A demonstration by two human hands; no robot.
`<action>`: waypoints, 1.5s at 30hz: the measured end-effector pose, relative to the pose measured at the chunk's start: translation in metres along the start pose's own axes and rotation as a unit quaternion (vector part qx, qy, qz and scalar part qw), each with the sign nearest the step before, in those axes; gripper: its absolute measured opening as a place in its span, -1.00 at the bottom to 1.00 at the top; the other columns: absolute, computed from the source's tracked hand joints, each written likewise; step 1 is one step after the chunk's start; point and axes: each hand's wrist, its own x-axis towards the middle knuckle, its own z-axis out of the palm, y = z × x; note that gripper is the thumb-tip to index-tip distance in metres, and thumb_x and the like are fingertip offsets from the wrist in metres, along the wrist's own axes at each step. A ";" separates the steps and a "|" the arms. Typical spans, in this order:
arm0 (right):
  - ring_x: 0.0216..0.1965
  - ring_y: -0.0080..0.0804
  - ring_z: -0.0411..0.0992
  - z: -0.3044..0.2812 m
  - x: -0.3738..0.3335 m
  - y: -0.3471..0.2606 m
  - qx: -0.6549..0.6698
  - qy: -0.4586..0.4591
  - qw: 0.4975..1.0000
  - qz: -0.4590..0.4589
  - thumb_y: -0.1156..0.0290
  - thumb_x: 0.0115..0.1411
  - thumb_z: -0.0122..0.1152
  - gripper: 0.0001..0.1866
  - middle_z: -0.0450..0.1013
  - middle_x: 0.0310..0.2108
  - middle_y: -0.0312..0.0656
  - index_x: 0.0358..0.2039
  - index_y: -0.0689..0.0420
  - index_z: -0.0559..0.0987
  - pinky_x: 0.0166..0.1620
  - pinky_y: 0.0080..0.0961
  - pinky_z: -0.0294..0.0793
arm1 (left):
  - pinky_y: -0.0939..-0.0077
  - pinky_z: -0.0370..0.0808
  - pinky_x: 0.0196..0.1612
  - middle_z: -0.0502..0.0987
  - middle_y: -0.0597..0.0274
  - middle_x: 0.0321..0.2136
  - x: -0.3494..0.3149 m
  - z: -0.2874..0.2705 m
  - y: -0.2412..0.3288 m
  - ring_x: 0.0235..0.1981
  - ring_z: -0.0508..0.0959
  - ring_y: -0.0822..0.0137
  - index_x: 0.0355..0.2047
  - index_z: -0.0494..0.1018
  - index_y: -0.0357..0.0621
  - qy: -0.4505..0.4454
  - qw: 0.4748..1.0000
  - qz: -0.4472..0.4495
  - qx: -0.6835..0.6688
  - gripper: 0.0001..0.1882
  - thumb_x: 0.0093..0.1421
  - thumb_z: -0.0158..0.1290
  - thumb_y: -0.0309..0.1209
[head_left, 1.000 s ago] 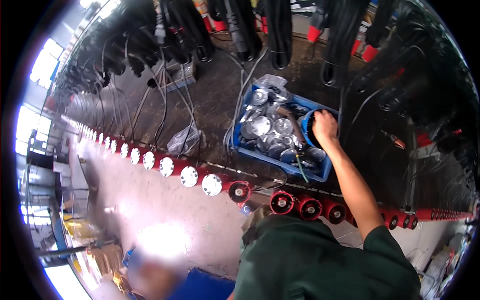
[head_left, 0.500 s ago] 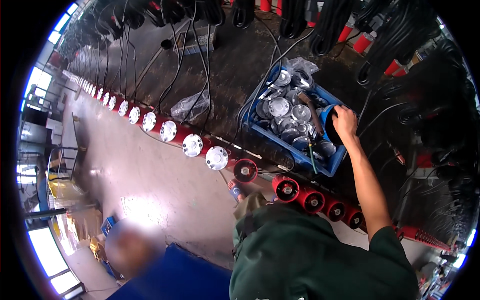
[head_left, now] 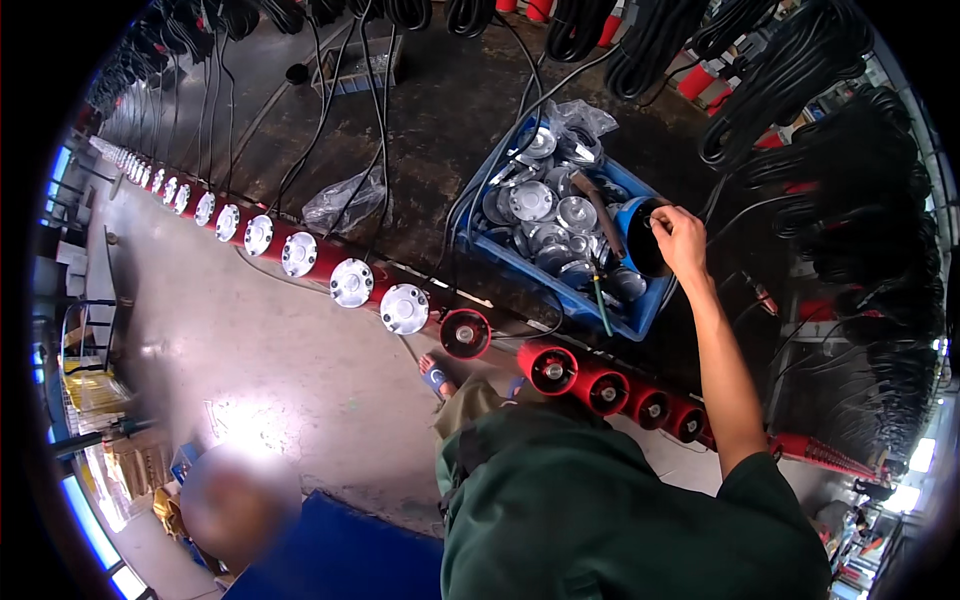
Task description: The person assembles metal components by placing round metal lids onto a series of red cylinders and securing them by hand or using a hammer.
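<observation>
My right hand [head_left: 680, 240] reaches over a round blue container [head_left: 628, 238] with a dark inside. Its fingers are bent and pressed together at the container's mouth; whatever they hold, if anything, is too small to make out. The container leans in the right end of a blue plastic crate [head_left: 650, 320]. Beside it, silver metal end caps [head_left: 532, 200] fill the crate, with a brown-handled tool [head_left: 598, 215] and a green-handled screwdriver [head_left: 602, 305] lying on them. My left hand is out of view.
A long row of red cylinders runs along the bench edge; many bear silver caps [head_left: 405, 309], several near me are uncapped [head_left: 554, 370]. Black cable bundles [head_left: 790, 90] lie at the far side. A plastic bag [head_left: 345, 200] rests on the bench. Another person [head_left: 240, 505] is at lower left.
The view has shifted a little, so the crate and cylinders appear further left. My right hand stays at the blue container, its fingertips now showing more clearly above the dark opening.
</observation>
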 end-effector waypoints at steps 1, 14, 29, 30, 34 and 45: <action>-0.30 -0.10 0.67 -0.002 0.001 -0.001 0.026 -0.005 1.000 0.010 0.50 0.20 0.41 -0.88 0.66 -0.28 -0.06 -0.23 0.20 0.72 -0.21 -0.30 0.65 | 0.06 0.64 -0.08 0.72 -0.11 -0.21 0.000 0.001 -0.001 -0.15 0.74 -0.07 -0.03 0.63 -0.05 0.000 1.000 0.000 -0.002 -0.64 0.26 0.15 -0.16; -0.35 -0.22 0.66 -0.005 -0.004 -0.010 -0.001 -0.031 0.999 0.043 0.31 0.40 0.29 -0.77 0.65 -0.36 -0.04 -0.19 0.25 0.62 -0.22 -0.32 0.60 | 0.05 0.64 -0.07 0.73 -0.12 -0.21 0.006 0.010 -0.014 -0.14 0.74 -0.10 -0.03 0.65 -0.04 0.010 0.998 0.007 -0.057 -0.63 0.26 0.15 -0.15; -0.30 -0.14 0.66 -0.018 -0.028 -0.064 -0.094 0.063 0.993 0.036 0.34 0.39 0.29 -0.83 0.67 -0.20 -0.08 -0.22 0.19 0.64 -0.25 -0.23 0.62 | 0.03 0.63 -0.05 0.73 -0.13 -0.21 0.003 0.070 -0.104 -0.13 0.74 -0.12 -0.02 0.67 -0.02 0.009 0.999 -0.004 -0.042 -0.62 0.26 0.15 -0.13; -0.30 -0.22 0.66 -0.011 -0.032 -0.085 0.118 0.015 0.985 0.127 0.37 0.40 0.27 -0.84 0.67 -0.20 -0.09 -0.23 0.21 0.63 -0.26 -0.32 0.64 | 0.03 0.63 -0.05 0.73 -0.13 -0.21 0.000 0.086 -0.124 -0.13 0.74 -0.13 -0.02 0.67 -0.02 0.013 0.999 0.002 -0.039 -0.62 0.26 0.15 -0.13; -0.26 -0.42 0.65 0.023 -0.068 -0.154 0.416 -0.141 0.881 0.176 0.48 0.41 0.25 -0.90 0.67 -0.16 -0.09 -0.21 0.27 0.62 -0.23 -0.52 0.67 | 0.02 0.63 -0.05 0.73 -0.13 -0.21 0.004 0.118 -0.151 -0.13 0.74 -0.13 -0.02 0.67 -0.02 0.068 0.991 0.114 -0.013 -0.62 0.25 0.15 -0.12; -0.19 -0.14 0.62 0.097 -0.104 -0.228 0.211 -0.167 0.905 -0.330 0.51 0.03 0.54 -0.73 0.64 -0.21 -0.17 -0.23 0.17 0.68 -0.10 -0.28 0.65 | 0.46 0.55 -0.39 0.60 0.24 -0.28 0.003 -0.110 0.117 -0.38 0.59 0.39 0.10 0.57 -0.08 0.101 0.895 0.035 -0.433 -0.67 0.42 0.14 -0.23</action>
